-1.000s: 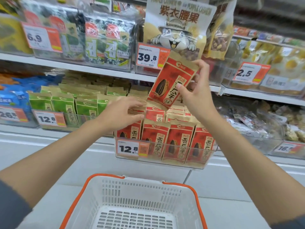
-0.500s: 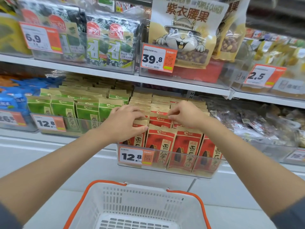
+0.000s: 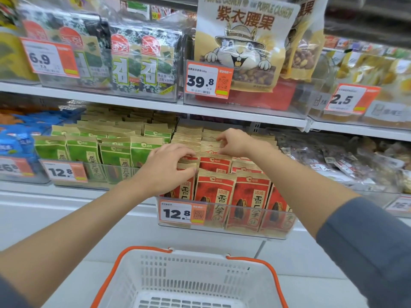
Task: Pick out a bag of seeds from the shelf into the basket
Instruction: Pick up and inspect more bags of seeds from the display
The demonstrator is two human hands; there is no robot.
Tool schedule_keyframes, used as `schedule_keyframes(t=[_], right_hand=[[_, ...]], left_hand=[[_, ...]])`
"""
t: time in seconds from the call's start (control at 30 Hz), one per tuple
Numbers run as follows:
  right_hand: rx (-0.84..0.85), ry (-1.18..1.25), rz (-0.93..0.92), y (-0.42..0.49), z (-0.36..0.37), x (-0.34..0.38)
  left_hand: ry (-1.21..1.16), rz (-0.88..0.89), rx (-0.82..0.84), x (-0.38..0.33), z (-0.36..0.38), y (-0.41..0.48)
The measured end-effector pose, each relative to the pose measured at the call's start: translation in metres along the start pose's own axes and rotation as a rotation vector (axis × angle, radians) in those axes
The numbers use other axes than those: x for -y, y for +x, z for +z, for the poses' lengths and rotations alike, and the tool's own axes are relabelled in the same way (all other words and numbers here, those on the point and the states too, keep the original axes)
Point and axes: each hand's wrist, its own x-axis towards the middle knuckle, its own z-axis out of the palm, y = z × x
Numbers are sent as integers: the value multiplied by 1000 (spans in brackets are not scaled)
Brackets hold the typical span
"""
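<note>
Red and tan bags of sunflower seeds (image 3: 214, 192) stand in rows inside a clear bin (image 3: 222, 231) on the middle shelf. My left hand (image 3: 164, 167) lies spread over the tops of the front-left bags, with its thumb against one of them. My right hand (image 3: 238, 143) reaches further back, its fingertips pinching the top edge of a bag in a rear row. The white basket with an orange rim (image 3: 144, 250) sits below the bin at the bottom of the view; the part of its inside that shows holds nothing.
Green bags of seeds (image 3: 115, 152) fill the bin to the left, with blue packs (image 3: 15, 143) beyond. The upper shelf (image 3: 133, 105) carries seaweed packs (image 3: 142, 58) and a large cashew bag (image 3: 242, 45). A 12.8 price tag (image 3: 178, 213) hangs on the red bin.
A second ago my right hand held one red bag up above the bin. It then brought the bag down into the rows and has now moved further back. My left hand stayed on the front bags.
</note>
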Motion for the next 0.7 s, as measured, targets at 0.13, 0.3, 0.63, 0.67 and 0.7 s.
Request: schedule_keyframes(t=[0.13, 0.3, 0.63, 0.67, 0.7], right_hand=[[46, -44, 17, 3, 1, 4], [47, -77, -18, -2, 1, 4], [-357, 408, -160, -64, -65, 5], [-369, 426, -164, -72, -71, 6], [-389, 438, -172, -80, -77, 6]], left_hand=[[-20, 3, -18, -2, 2, 0], [-38, -3, -32, 0, 2, -2], [-274, -49, -206, -8, -12, -7], [-299, -54, -217, -12, -14, -8], [-325, -61, -225, -15, -15, -10]])
